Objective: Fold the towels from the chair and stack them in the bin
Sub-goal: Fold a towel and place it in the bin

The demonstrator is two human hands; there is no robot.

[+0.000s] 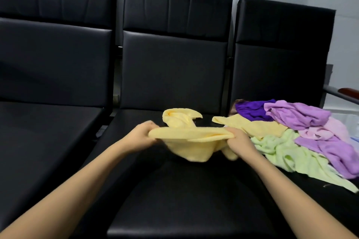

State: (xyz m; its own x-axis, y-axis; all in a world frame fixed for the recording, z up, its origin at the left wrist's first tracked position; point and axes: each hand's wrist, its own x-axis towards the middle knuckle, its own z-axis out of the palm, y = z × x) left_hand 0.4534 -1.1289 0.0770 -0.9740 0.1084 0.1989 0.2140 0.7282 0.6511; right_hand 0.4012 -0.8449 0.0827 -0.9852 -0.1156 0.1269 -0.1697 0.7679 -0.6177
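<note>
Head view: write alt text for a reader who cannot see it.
The left hand and right hand grip opposite ends of a crumpled yellow towel above a black chair seat. A loose pile of yellow, green, pink and purple towels lies to its right.

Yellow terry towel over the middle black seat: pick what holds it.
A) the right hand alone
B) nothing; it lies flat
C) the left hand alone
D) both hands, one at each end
D: the left hand and the right hand each grip one end of the yellow terry towel, which sags between them above the black padded seat.
</note>
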